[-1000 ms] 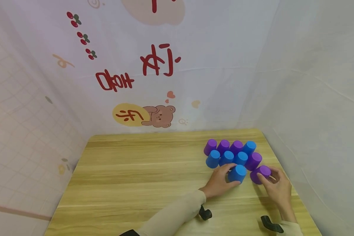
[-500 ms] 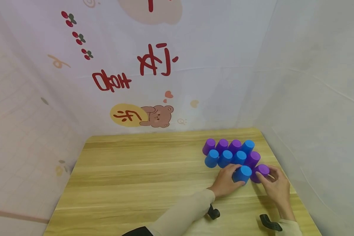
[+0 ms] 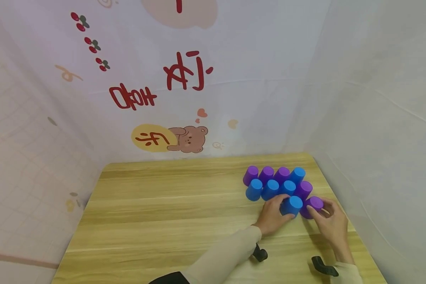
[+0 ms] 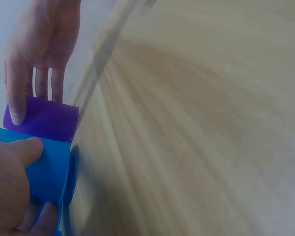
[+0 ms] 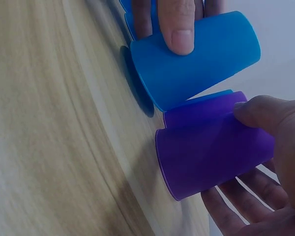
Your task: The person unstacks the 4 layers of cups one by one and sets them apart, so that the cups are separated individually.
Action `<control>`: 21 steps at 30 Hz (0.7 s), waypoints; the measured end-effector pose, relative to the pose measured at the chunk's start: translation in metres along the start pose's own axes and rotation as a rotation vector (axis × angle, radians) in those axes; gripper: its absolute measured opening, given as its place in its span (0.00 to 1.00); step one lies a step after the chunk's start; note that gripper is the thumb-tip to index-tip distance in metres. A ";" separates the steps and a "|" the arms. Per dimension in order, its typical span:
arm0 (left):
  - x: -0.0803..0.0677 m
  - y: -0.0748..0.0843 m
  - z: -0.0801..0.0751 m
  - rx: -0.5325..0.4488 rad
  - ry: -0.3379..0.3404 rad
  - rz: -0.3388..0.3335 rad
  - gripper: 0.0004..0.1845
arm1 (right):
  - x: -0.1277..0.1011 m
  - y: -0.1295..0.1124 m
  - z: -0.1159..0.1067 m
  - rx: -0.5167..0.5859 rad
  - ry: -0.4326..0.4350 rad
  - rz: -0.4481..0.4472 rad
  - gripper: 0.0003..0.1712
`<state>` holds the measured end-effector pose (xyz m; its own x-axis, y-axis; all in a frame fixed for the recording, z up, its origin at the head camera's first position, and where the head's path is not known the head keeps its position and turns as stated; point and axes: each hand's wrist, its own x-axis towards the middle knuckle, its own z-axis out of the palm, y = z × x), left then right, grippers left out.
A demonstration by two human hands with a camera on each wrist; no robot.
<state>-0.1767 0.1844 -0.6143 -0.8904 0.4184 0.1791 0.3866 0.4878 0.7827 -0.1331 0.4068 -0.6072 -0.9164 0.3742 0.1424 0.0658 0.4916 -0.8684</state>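
Blue cup in hand: one upside-down blue cup point(image 3: 291, 205) stands on the desk point(image 3: 163, 221) at the near edge of the cup cluster, on the right half of the desktop.
Purple cup in hand: one upside-down purple cup point(image 3: 312, 206) stands just right of that blue cup; in the right wrist view the two point(image 5: 196, 59) point(image 5: 214, 147) touch side by side.
Left hand: the left hand point(image 3: 272, 216) wraps thumb and fingers round the blue cup, so its grip is closed on that cup; the left wrist view shows the thumb lying on the blue wall point(image 4: 46, 172).
Right hand: the right hand point(image 3: 328, 221) curls round the purple cup, thumb on the near side and fingers behind, a grip holding that cup.
Cup count: ten cups in all, five blue and five purple, every one mouth down.
Back row: four cups, three purple point(image 3: 251, 174) then one blue point(image 3: 298, 174) at the right end.
Middle row: four cups, three blue point(image 3: 254, 189) then one purple point(image 3: 304, 189) at the right end.
Front row: the two held cups, touching the middle row.
Wrist gear: two black mounts, one by each wrist point(image 3: 260, 253) point(image 3: 323, 266), near the front edge.
Sleeves: two beige sleeves point(image 3: 220, 256) reach in from below.
Backdrop: a pale sheet with red characters and one brown bear point(image 3: 188, 139) hangs behind the desk.
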 end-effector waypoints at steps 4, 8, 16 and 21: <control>0.002 0.001 0.002 0.000 0.018 -0.008 0.32 | 0.000 -0.001 0.000 -0.001 -0.002 0.010 0.33; 0.003 0.002 0.004 0.010 0.033 -0.003 0.31 | -0.001 -0.002 0.000 -0.004 -0.005 0.018 0.33; 0.004 0.001 0.007 0.055 0.056 0.009 0.30 | 0.000 -0.001 0.000 0.004 -0.003 0.010 0.33; 0.004 0.001 0.009 0.074 0.057 -0.008 0.31 | 0.000 -0.002 0.000 0.011 -0.007 0.015 0.33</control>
<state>-0.1782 0.1937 -0.6187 -0.9052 0.3705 0.2083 0.3939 0.5470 0.7387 -0.1333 0.4059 -0.6056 -0.9179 0.3763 0.1259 0.0754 0.4769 -0.8757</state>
